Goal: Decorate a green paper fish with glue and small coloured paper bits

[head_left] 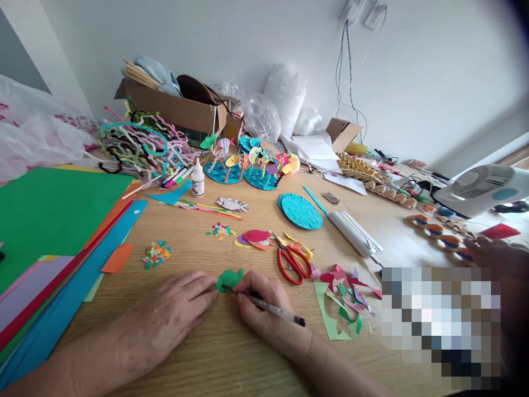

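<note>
A small green paper fish cutout (228,279) lies on the wooden table between my hands. My left hand (176,311) rests on the table with fingers stretched out, its fingertips touching the fish's left edge. In my right hand (266,306) is a black gel pen (276,311), its tip on the green paper. Just beyond are red-handled scissors (292,263), lying open, and a pile of coloured paper fish shapes (257,237). Small piles of paper bits (157,254) and coloured dots (221,231) lie further left. A grey fish cutout (232,204) is behind them.
Coloured paper sheets (53,215) cover the left side. Green and red paper scraps (347,298) lie right of my right hand. Beyond stand a glue bottle (198,179), blue discs (301,210), a white case (355,234) and pipe cleaners (140,144). Another person's hand (490,251) is at right.
</note>
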The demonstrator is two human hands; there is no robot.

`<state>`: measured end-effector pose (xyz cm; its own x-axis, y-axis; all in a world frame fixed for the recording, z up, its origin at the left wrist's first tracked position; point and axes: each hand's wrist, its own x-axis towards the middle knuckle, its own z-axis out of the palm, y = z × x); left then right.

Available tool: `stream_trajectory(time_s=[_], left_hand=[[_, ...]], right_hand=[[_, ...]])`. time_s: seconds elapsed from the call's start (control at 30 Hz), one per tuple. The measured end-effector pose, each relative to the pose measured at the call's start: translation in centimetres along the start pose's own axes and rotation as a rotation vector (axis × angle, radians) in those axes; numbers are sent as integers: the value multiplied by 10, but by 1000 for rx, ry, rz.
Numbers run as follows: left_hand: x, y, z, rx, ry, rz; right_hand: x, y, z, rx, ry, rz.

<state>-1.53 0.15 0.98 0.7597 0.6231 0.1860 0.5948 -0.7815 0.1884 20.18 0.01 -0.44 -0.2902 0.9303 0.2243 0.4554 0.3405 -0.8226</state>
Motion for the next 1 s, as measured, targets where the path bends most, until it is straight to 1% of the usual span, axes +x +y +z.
stream_trajectory(time_s=[0.2, 0.33, 0.57, 0.73, 0.9, 1.0], left_hand=[[3, 3, -5, -28, 22, 2], [3, 4, -9, -55, 26, -14], [1, 2, -7, -84, 17, -28], [0, 2, -6, -28, -20, -39], [-2, 3, -5, -6, 19, -19], [-1, 4, -5, 13, 15, -15]], right_hand=[[0, -3, 0, -23, -3, -6], [1, -6, -2, -15, -30, -4], [1, -4, -2, -22, -37, 14], [0, -6, -2, -27, -36, 12], [1, -6, -2, -25, -22, 15], [1, -5, -1, -34, -30, 25]])
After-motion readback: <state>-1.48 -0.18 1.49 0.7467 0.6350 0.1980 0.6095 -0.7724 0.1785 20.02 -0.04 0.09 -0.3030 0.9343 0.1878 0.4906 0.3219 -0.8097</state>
